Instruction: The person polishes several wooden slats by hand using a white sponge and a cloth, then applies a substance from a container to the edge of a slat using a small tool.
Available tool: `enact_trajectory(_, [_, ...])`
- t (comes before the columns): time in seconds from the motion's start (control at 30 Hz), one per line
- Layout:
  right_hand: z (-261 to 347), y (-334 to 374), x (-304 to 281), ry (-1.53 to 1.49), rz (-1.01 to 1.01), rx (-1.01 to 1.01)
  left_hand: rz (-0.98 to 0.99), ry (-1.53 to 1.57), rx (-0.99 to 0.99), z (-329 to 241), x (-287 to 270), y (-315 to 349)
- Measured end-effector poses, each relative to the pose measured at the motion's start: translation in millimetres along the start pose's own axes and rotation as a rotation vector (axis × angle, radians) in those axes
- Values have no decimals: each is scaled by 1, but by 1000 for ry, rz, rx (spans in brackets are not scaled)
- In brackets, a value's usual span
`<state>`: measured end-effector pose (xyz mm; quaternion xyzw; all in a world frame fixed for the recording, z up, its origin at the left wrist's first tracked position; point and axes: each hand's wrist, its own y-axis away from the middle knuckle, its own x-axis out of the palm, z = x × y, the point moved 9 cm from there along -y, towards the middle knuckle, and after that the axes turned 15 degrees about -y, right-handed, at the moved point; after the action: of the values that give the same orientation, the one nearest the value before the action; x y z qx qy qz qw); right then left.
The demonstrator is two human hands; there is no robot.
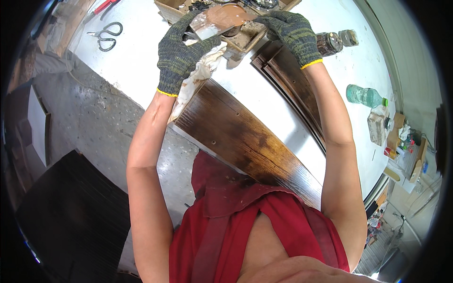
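Observation:
My left hand [179,56], in a dark knitted glove with a yellow cuff, is closed around a flat scraper blade [207,27] smeared with brown paste [227,15]. A stained white rag [200,70] hangs from the same hand. My right hand [290,37], gloved alike, reaches to the blade's right edge with its fingers bent together; what they grip is hidden. Below the rag lies a brown wood-grain board [226,125] with small holes, reaching toward my body. Several darker boards [295,82] lie stacked under my right hand and forearm.
Behind my hands stands a dirty open box [255,40] with tools in it. Scissors [109,37] and a red-handled tool [104,6] lie at the left of the white table [137,61]. On the right are glass jars [329,43], a green bottle [365,95] and a whitish container [378,126].

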<state>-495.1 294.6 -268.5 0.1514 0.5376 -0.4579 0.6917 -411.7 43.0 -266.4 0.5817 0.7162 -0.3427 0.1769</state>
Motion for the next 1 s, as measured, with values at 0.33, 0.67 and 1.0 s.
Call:
enact_trajectory(0.33, [-22,18,-24,-752,-44,536,29,-43,-49,11,5,-1])
enact_trajectory(0.67, [120,32,-37,-48,-287,-336,-32,-18,13,-9,-10,-2])
enact_trajectory(1.0, [112,36,-38,-171,-355,-283,-28,-42,-29,-20,-20,0])
